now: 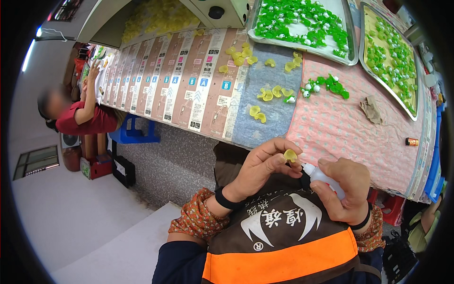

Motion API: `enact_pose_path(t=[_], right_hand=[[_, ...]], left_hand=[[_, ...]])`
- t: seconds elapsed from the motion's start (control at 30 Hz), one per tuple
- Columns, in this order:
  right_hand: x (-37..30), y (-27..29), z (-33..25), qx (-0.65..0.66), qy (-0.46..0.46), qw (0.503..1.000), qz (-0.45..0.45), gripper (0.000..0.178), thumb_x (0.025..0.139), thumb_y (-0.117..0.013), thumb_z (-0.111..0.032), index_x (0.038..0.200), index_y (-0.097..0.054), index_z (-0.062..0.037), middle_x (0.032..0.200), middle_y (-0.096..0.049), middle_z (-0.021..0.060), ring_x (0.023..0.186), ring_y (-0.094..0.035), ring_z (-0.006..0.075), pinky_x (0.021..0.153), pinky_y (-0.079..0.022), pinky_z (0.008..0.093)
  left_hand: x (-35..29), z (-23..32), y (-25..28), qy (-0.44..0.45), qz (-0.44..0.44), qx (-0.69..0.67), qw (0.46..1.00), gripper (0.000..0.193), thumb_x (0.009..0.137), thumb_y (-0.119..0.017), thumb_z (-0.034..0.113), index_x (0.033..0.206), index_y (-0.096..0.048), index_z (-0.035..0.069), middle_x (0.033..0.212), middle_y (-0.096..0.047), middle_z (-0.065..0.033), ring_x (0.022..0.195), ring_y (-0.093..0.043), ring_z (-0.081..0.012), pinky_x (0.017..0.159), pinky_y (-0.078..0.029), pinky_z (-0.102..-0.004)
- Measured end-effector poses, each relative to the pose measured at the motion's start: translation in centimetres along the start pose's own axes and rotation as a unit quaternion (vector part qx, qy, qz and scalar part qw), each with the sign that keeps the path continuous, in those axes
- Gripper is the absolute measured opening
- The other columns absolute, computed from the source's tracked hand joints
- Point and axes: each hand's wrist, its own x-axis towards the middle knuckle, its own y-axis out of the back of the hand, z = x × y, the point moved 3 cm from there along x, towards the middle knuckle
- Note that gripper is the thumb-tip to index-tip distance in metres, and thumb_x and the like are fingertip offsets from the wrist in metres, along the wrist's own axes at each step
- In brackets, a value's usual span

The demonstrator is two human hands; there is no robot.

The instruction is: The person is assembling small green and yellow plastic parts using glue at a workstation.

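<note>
Pinched between the thumb and fingers of my left hand [257, 169] is a small translucent yellow cup-shaped piece [290, 155], its hollow side showing. My right hand [349, 189] grips a small white squeeze bottle [324, 178], tilted so its narrow nozzle points at the fingertips of my left hand, close to the yellow piece. Whether the tip touches anything I cannot tell. Beyond my hands, loose yellow pieces [267, 93] lie on the blue cloth [279, 123]. Green pieces with white eye-like balls [326, 87] sit in a small group on the pink cloth [340, 128].
A metal tray [352, 56] of green pieces stands at the back, with another tray [366, 61] to its right. Crumpled brown paper [371, 110] and a small battery-like cylinder [412, 141] lie at right. A machine housing [222, 12] holds yellow pieces. Another person [90, 111] works at far left.
</note>
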Motion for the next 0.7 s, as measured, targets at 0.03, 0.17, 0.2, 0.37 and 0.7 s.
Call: enact_pose_path(t=[0.03,0.17,0.2,0.37,0.7], right_hand=[[0.02,0.0,0.01,-0.003,0.001,1.0,-0.001,0.039,0.071,-0.083,-0.008,0.105,-0.065,0.0011,0.067,-0.058,0.0084,0.051,-0.056,0.024,0.046,-0.039,0.0352],[-0.12,-0.01,0.02,-0.001,0.001,1.0,0.011,0.038,0.072,-0.083,-0.008,0.105,-0.065,0.0006,0.067,-0.058,0.0086,0.051,-0.056,0.0241,0.046,-0.039,0.0353],[-0.12,-0.04,0.04,-0.004,0.0,1.0,0.002,0.038,0.072,-0.083,-0.008,0.105,-0.065,0.0006,0.067,-0.058,0.0086,0.051,-0.056,0.0242,0.046,-0.04,0.0354],[-0.21,-0.16,0.1,-0.012,-0.005,1.0,0.0,0.038,0.072,-0.083,-0.008,0.104,-0.066,0.0004,0.068,-0.06,0.0086,0.051,-0.055,0.0247,0.047,-0.04,0.0357],[-0.41,0.5,0.0,-0.009,-0.037,0.999,0.024,0.034,0.069,-0.083,-0.007,0.098,-0.067,0.0,0.074,-0.065,0.0093,0.052,-0.056,0.024,0.048,-0.041,0.0343]], left_hand=[[-0.05,-0.04,-0.01,0.003,0.004,-0.002,1.0,0.032,0.105,-0.051,0.026,0.124,-0.053,0.0,0.109,-0.063,-0.0113,0.102,-0.066,-0.0215,0.089,-0.059,-0.0428],[-0.06,-0.14,-0.02,0.009,0.014,-0.003,1.0,0.032,0.105,-0.051,0.027,0.123,-0.054,0.0,0.109,-0.063,-0.0108,0.102,-0.067,-0.0215,0.089,-0.059,-0.0421],[-0.03,-0.14,-0.09,0.01,0.014,-0.003,1.0,0.032,0.105,-0.051,0.027,0.123,-0.054,0.0,0.109,-0.063,-0.0108,0.102,-0.067,-0.0215,0.089,-0.059,-0.0421],[-0.04,0.06,-0.26,0.018,0.03,0.001,0.999,0.033,0.106,-0.05,0.027,0.123,-0.053,-0.001,0.107,-0.063,-0.0114,0.1,-0.067,-0.0215,0.088,-0.06,-0.0394],[-0.24,0.54,-0.68,-0.019,0.083,0.047,0.995,0.033,0.105,-0.051,0.02,0.129,-0.053,-0.003,0.107,-0.064,-0.0118,0.102,-0.066,-0.0193,0.09,-0.059,-0.0353]])
